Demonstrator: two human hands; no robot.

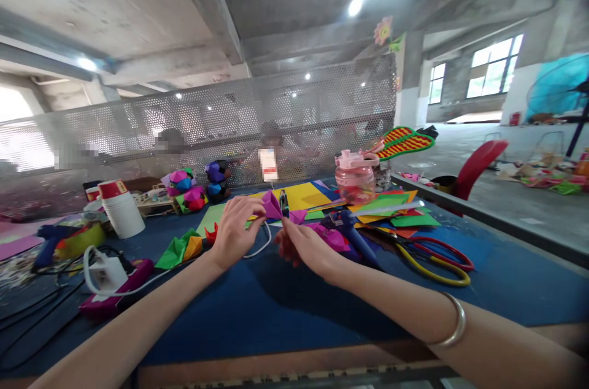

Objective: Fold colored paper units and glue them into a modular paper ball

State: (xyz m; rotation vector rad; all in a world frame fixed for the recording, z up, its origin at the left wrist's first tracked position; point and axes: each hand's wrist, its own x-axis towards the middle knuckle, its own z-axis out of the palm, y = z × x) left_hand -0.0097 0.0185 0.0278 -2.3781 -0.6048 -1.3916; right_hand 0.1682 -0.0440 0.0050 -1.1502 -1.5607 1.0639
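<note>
A purple piece of folded paper (272,206) is held up above the blue table between my two hands. My left hand (235,229) pinches its left side, fingers bent and pressed together. From the right, my right hand (307,246) grips its lower right part between thumb and fingers; the other fingers curl underneath, partly hidden. Just left of my left hand lie folded paper pieces, a green one (178,249) and an orange one (193,248). Close to my right hand rests a blue glue gun (352,235) on the table.
Scissors (437,261) and coloured paper sheets (386,208) lie to the right, near a pink bottle (355,177). At left stand paper cups (120,210) and a power strip (117,291) with cables. Paper balls (186,189) and a phone (268,165) sit farther back, before a perforated screen.
</note>
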